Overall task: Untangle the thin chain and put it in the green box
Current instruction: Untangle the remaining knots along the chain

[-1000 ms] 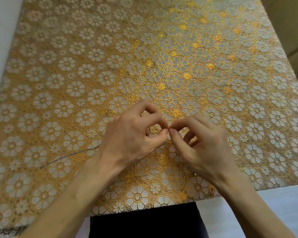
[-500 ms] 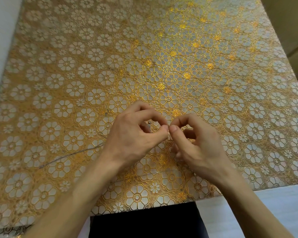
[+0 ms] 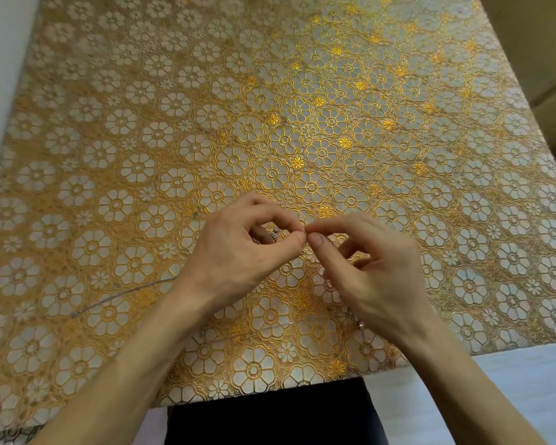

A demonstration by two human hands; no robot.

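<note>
Single head-worn view, wide-angle. It faced forward and steeply down onto the bench (image 3: 126,139). Range was close: both forearms filled the lower frame, with the left hand (image 3: 238,252) and right hand (image 3: 376,271) just below centre. The bench's near edge crossed the bottom and its side edges slanted inward toward the top. The top of the frame cut off the far part.

The tabletop (image 3: 142,123) is covered in a golden-orange pattern of outlined white flowers, with small bright yellow blossoms scattered between. The thin chain (image 3: 122,295) is seen as silvery grey. Black clothing (image 3: 270,415) is shown below.
</note>
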